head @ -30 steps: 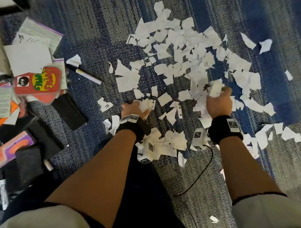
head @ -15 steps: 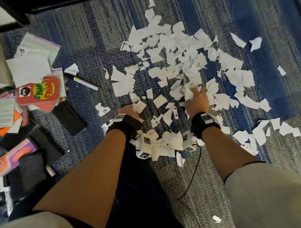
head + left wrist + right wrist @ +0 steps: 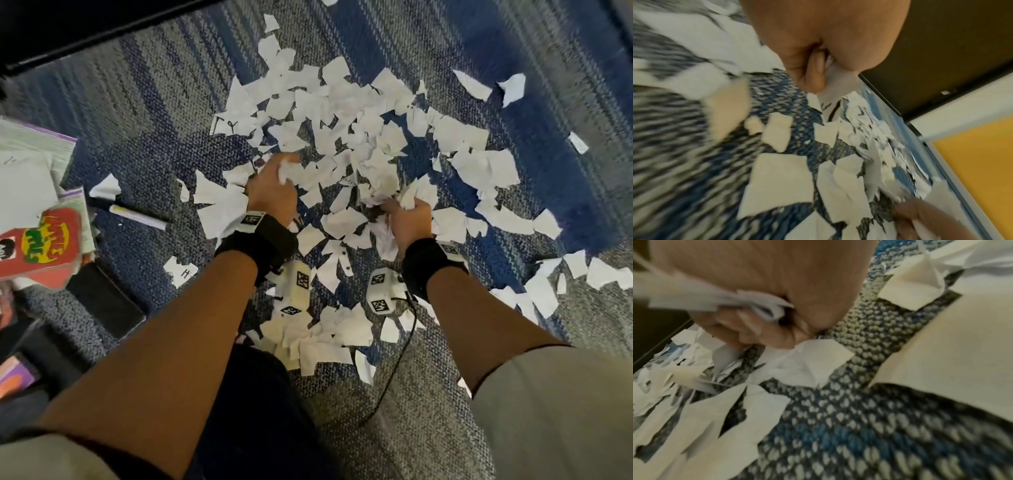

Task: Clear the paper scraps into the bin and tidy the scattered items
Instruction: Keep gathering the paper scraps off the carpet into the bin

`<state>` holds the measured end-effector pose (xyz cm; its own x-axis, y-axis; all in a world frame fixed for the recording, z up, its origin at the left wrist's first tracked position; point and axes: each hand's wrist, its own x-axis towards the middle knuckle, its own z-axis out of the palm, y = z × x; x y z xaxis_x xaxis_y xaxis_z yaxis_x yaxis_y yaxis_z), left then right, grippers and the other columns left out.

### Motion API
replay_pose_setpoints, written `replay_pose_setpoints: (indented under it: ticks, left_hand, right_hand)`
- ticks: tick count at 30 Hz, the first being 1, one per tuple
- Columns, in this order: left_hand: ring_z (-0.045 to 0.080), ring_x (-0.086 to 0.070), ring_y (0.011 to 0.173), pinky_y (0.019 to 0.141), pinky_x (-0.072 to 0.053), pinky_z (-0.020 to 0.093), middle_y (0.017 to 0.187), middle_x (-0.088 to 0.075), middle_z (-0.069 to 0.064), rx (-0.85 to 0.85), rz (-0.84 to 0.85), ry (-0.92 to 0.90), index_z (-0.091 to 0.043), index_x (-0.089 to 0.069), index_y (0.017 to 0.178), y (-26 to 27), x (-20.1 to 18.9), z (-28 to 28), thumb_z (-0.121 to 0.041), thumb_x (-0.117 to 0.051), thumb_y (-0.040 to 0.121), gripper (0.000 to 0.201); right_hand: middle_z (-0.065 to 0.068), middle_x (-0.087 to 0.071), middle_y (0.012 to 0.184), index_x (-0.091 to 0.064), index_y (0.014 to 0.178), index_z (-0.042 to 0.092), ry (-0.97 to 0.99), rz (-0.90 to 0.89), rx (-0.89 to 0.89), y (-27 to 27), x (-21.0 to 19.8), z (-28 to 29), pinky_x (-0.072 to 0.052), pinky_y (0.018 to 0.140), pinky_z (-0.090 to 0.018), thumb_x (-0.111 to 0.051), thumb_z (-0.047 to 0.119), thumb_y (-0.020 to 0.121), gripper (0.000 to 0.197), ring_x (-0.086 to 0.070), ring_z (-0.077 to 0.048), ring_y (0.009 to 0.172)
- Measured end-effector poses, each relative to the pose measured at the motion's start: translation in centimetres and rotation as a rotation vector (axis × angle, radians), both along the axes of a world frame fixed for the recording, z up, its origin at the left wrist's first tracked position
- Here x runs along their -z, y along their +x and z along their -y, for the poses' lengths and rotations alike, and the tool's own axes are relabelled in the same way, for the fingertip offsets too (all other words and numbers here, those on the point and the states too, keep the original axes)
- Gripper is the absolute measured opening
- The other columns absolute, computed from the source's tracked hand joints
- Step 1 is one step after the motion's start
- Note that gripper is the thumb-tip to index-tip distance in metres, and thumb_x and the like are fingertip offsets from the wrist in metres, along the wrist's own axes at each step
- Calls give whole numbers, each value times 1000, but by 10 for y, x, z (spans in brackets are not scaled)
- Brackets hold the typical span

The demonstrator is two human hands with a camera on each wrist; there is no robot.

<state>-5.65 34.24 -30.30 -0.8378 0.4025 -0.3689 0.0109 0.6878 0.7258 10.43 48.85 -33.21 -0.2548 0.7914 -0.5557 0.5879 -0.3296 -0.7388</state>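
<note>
Gathering torn paper scraps off the blue-grey carpet, seen from the head view: left hand curled round a small white wad at the near-left edge of the main heap, right hand closed on a bunch at the near-right edge. More scraps strewn to the right and close to the knees. No bin anywhere in sight. Off to the left, a marker pen, a red card, a stack of sheets and a dark flat phone-like thing, all untouched.

Seen from the left wrist: left hand fisted, fingertips tucked in, a strip of paper pinched and trailing out below; loose scraps flat on the carpet, partly blurred.

Seen from the right wrist: right hand fisted tight, crumpled pieces poking out between the fingers; another scrap just beneath.

Judged as handling: featherlight, limp, quick to flutter or slip from a loose fist; best raked into a pile and taken by scooping from both sides, squeezing firmly, rather than picking single edges.
</note>
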Motion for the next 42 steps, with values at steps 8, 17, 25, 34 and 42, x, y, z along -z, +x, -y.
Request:
replay_pose_setpoints:
  ticks: [8, 17, 25, 34, 42]
  left_hand:
    - [32, -50, 124, 99, -42, 35, 151, -31, 12, 666, -233, -205, -35, -39, 144, 0, 31, -121, -66, -55, 84, 70]
    - [34, -58, 104, 83, -47, 42, 123, -55, 10, 789, -399, -249, -31, -47, 139, -2, 59, -146, -30, -62, 91, 50]
    - [32, -60, 109, 94, -47, 39, 115, -65, 14, 407, -215, -185, -14, -57, 126, -18, 37, -78, -14, -57, 93, 33]
    - [36, -51, 123, 98, -42, 43, 133, -55, 20, -164, -107, -199, -4, -47, 137, -2, -34, 77, -36, -56, 96, 53]
    - [34, -57, 112, 86, -37, 34, 118, -64, 20, -495, -199, -123, 0, -60, 114, 16, -92, 166, -32, -57, 96, 37]
  right_hand:
    - [5, -53, 61, -66, 79, 10, -12, -5, 15, -1, 9, -3, -40, 61, -37, -67, 12, 90, 11, -48, -13, 58]
    - [1, -52, 63, -63, 79, 11, -55, -46, 80, 0, 13, -8, -43, 65, -39, -67, 12, 87, 9, -48, -20, 68]
    - [0, -55, 54, -53, 59, 19, -31, 43, 60, -2, 24, -8, -39, 52, -30, -65, 21, 82, 26, -46, -19, 49]
    - [-7, -64, 91, -61, 119, 0, -12, 60, -6, -8, -3, -4, -53, 91, -47, -68, 35, 83, 51, -61, -32, 93]
    - [-19, -43, 146, -45, 141, 17, 330, 327, -715, -23, 6, 22, -47, 98, -46, -44, 72, 89, 75, -52, -40, 122]
